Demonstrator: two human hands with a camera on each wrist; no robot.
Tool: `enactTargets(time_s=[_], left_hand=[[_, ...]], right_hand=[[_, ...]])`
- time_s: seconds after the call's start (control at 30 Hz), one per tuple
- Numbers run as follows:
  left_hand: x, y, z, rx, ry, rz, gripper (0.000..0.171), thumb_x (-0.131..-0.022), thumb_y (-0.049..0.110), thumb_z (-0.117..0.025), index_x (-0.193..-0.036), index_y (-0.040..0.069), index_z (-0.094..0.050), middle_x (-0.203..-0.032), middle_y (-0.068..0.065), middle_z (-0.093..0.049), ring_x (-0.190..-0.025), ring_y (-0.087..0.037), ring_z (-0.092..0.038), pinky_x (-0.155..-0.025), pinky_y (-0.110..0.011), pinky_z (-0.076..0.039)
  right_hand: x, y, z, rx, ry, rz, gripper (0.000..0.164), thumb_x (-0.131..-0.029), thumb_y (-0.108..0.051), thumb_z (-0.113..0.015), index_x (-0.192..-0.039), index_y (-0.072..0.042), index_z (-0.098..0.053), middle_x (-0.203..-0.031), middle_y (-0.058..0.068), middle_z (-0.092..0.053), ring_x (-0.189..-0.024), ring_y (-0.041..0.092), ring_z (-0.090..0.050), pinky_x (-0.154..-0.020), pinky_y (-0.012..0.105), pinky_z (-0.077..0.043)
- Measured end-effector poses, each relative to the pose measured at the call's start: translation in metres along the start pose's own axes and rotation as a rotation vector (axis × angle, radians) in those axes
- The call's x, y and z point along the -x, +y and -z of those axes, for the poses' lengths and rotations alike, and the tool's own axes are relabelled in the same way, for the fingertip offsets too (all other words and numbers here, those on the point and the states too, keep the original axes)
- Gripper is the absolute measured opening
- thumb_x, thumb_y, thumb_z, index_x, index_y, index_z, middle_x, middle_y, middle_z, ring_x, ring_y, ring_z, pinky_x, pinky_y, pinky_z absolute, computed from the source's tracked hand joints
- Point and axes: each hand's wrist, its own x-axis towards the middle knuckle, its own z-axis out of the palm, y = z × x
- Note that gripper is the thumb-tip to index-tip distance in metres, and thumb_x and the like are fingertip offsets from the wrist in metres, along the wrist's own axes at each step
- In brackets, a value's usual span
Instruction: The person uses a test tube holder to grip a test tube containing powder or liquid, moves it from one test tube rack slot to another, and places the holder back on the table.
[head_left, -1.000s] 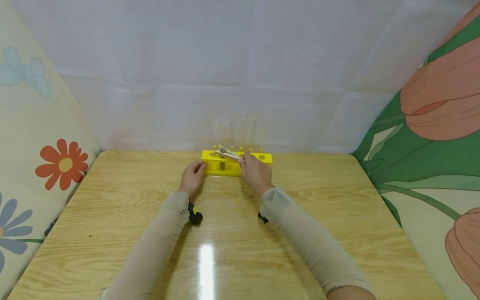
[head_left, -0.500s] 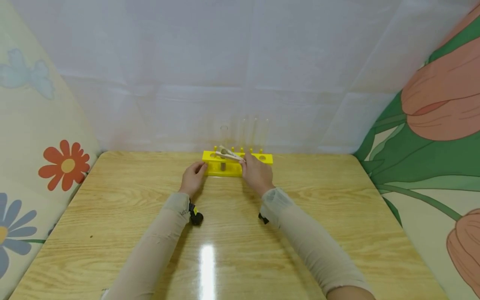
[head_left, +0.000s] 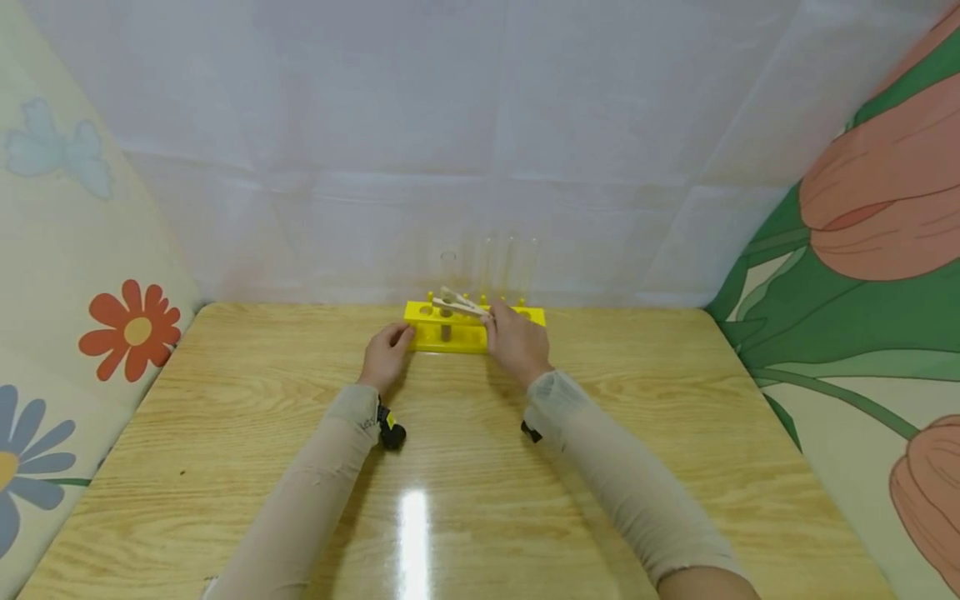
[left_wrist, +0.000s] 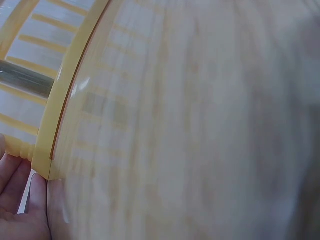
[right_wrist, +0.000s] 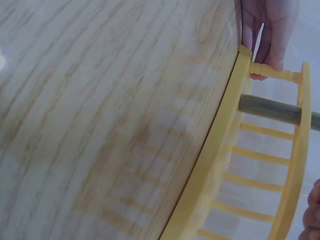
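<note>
A yellow test tube rack (head_left: 468, 343) stands at the far edge of the table. My left hand (head_left: 385, 358) grips the post at the rack's left end, its thumb and fingers around it in the right wrist view. A glass test tube with dark grey contents (right_wrist: 270, 108) stands upright in a hole left of the rack's middle. My right hand (head_left: 520, 343) holds a wooden test tube clamp (head_left: 462, 308) by its right end. The clamp's tips lie around the tube, just over the rack's top bar. Only the right hand's fingertips (right_wrist: 313, 212) show in the right wrist view.
Several clear test tubes (head_left: 511, 267) stand upside down on pegs along the rack's back, right of the dark tube. A white sheet (head_left: 360, 233) hangs close behind. The wooden table (head_left: 472, 467) stretches in front, between two flower-patterned side panels (head_left: 847, 350).
My right hand has shifted slightly to the right with the clamp, whose handle end has come up a little. My left hand stays on the rack, and the rack keeps its place.
</note>
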Motion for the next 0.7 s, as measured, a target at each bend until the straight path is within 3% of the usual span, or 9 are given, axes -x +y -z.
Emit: enactTargets(time_s=[0.27, 0.7], left_hand=[[0.002, 0.000, 0.001, -0.013, 0.002, -0.006, 0.039, -0.108, 0.024, -0.050, -0.133, -0.004, -0.061, -0.132, -0.023, -0.062, -0.124, -0.036, -0.055, -0.107, -0.049, -0.043], [0.001, 0.001, 0.000, -0.013, 0.009, -0.005, 0.040, -0.108, 0.025, -0.051, -0.134, -0.004, -0.061, -0.132, -0.023, -0.062, -0.125, -0.036, -0.055, -0.108, -0.048, -0.042]], right_hand=[[0.000, -0.002, 0.004, -0.022, -0.015, -0.014, 0.022, -0.105, -0.029, -0.057, -0.092, -0.011, -0.056, -0.066, 0.003, -0.050, -0.046, 0.018, -0.041, -0.041, 0.031, -0.031], [-0.008, -0.004, 0.014, -0.027, 0.043, 0.037, 0.024, -0.105, -0.028, -0.058, -0.089, -0.011, -0.053, -0.064, 0.000, -0.045, -0.044, 0.014, -0.034, -0.041, 0.028, -0.027]])
